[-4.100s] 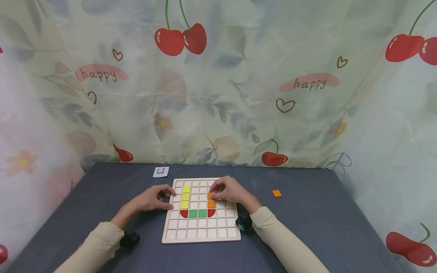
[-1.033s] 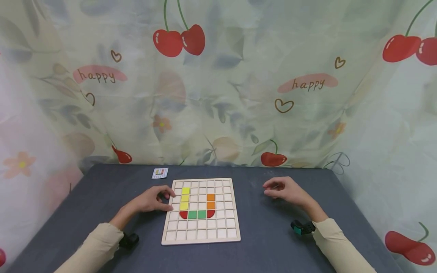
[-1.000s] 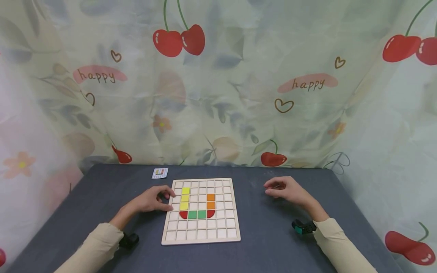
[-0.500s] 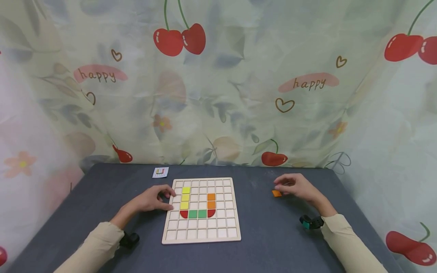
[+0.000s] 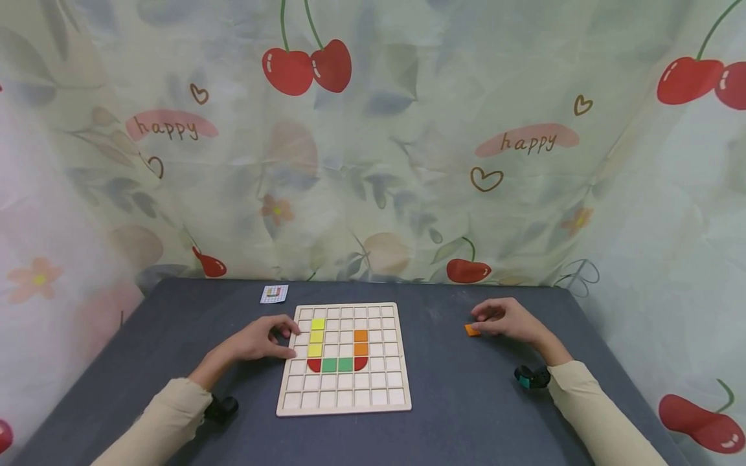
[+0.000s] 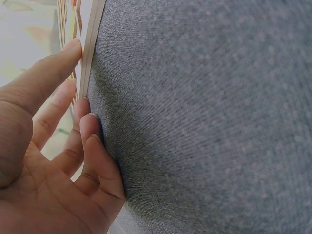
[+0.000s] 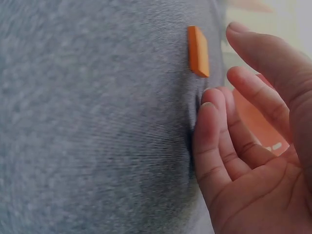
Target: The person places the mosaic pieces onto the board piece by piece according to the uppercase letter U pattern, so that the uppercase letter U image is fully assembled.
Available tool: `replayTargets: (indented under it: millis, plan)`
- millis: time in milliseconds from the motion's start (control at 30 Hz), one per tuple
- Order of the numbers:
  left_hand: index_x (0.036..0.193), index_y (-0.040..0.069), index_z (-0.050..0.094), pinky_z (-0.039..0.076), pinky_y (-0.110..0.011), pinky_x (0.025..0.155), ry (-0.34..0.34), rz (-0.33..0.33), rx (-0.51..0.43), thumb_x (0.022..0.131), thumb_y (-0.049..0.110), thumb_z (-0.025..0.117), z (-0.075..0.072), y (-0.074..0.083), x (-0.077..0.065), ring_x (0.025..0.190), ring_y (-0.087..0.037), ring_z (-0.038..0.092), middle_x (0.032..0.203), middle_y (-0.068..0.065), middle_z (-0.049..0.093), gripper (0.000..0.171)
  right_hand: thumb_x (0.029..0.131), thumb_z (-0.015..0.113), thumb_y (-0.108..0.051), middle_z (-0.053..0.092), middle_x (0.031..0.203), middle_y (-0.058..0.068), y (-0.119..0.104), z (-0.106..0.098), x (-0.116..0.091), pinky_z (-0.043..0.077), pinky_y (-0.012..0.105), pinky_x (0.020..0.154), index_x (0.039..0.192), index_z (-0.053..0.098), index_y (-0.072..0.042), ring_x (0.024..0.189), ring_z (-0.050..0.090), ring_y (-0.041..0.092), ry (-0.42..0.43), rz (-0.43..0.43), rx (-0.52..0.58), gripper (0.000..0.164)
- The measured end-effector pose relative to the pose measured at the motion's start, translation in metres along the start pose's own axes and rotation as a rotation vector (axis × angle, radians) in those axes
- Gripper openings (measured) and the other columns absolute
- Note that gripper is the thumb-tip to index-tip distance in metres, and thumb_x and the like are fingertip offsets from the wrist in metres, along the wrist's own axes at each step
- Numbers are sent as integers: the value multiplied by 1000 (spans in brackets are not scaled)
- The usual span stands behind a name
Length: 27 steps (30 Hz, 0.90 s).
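A pale wooden grid board [image 5: 344, 401] lies on the dark table. In its cells sit three yellow tiles [image 5: 316, 337], two green tiles [image 5: 329, 366], two rounded red tiles [image 5: 361, 364] and two orange tiles [image 5: 361, 336]. My left hand [image 5: 265, 338] touches the board's left edge with thumb and fingertips. To the right of the board, a loose orange tile [image 5: 471, 331] lies flat, partly covered by my right hand [image 5: 513, 321] in the head view. In the right wrist view a gap shows between that tile and the loosely bent fingers [image 7: 207, 122].
A small card [image 5: 274, 294] printed with a coloured grid pattern lies behind the board, toward the left. The table's [image 5: 454, 414] back edge meets a hanging cloth [image 5: 373, 162] printed with cherries, and more cloth hangs at both sides.
My right hand has left the orange tiles on the board and moved right to the loose orange tile, shifting slightly over the last half second. The left hand stays at the board's edge.
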<state>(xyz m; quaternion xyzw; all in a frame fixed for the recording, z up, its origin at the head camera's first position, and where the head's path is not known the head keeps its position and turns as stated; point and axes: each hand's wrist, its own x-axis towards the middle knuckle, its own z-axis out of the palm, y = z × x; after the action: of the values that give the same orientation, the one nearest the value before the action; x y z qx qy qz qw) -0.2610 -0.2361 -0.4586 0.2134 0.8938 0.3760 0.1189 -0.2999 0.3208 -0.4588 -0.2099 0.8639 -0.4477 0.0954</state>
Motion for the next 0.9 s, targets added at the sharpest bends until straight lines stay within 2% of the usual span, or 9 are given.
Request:
replayTargets:
  millis: [267, 567, 900]
  plan:
    - [114, 6, 68, 42, -34, 73, -5, 0, -5, 84, 15, 86, 0, 0, 0, 91, -26, 50, 101, -8, 55, 36, 87, 82, -9, 68, 96, 12, 5, 4, 3, 52, 29, 70, 113, 70, 6, 84, 64, 21, -9, -76, -36, 32]
    - [114, 6, 67, 41, -33, 72, -5, 9, -6, 84, 15, 86, 0, -1, 1, 90, -26, 50, 101, -7, 55, 36, 87, 83, -11, 70, 97, 10, 4, 6, 6, 51, 28, 70, 107, 75, 1, 83, 62, 22, -20, -53, -79, 25]
    - [114, 6, 67, 42, -33, 74, -15, 32, 3, 85, 17, 85, -1, -4, 1, 92, -25, 50, 101, -7, 56, 36, 88, 82, -10, 70, 94, 8, 2, 8, 5, 51, 29, 69, 102, 73, -1, 80, 63, 24, -31, -76, -91, 18]
